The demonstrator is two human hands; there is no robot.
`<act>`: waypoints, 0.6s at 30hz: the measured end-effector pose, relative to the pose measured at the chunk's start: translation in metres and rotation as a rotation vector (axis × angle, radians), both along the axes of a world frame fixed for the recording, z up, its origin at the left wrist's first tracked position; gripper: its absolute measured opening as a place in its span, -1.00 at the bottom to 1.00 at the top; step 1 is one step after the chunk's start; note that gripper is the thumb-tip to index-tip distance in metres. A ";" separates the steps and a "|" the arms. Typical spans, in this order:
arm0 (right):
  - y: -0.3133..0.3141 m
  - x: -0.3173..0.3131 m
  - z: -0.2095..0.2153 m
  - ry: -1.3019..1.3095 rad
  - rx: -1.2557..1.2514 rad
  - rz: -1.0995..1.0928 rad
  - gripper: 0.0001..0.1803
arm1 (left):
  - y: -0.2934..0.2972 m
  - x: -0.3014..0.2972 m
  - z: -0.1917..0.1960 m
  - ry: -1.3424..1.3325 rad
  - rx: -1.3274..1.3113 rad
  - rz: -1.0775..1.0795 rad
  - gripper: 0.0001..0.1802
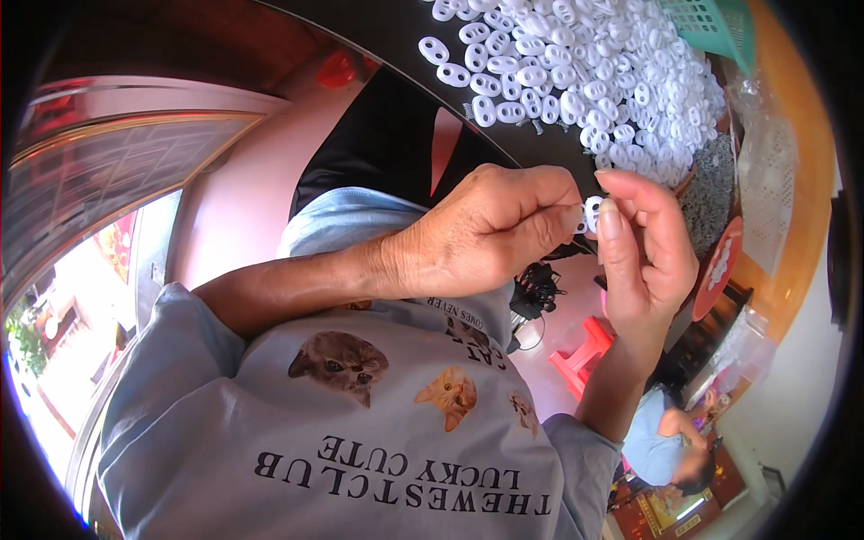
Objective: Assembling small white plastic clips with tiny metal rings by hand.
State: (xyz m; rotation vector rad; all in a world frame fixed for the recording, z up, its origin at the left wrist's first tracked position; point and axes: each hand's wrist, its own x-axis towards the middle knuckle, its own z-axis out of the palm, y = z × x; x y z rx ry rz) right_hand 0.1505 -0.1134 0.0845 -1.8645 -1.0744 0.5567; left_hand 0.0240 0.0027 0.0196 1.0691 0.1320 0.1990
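Note:
A small white oval plastic piece with two holes [591, 212] sits between my two hands, above the table's near edge. My left hand [499, 229] is closed, pinching the piece at its left side between thumb and forefinger. From the other side, the thumb and fingers of my right hand [648, 238] close on the same piece, and part of it is hidden behind the fingertips. A large heap of similar white two-holed pieces [576, 67] spreads over the dark tabletop [382, 31] beyond my hands.
A green plastic basket [720, 27] stands at the far right of the heap. Nearby are a pile of small grey parts [713, 171] and a red round dish [706, 292] holding white bits. Below are a red stool [583, 358] and another person in blue [657, 441].

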 end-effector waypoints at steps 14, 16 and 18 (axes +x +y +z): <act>-0.012 0.009 -0.012 -0.038 0.051 0.049 -0.66 | 0.002 0.004 0.003 0.052 -0.085 -0.030 -0.78; -0.011 0.011 -0.013 -0.127 0.083 0.115 -0.62 | 0.003 0.005 0.001 0.044 -0.097 -0.025 -0.78; -0.008 0.009 -0.011 -0.380 0.019 0.175 -0.54 | 0.002 0.005 0.001 0.038 -0.108 -0.019 -0.78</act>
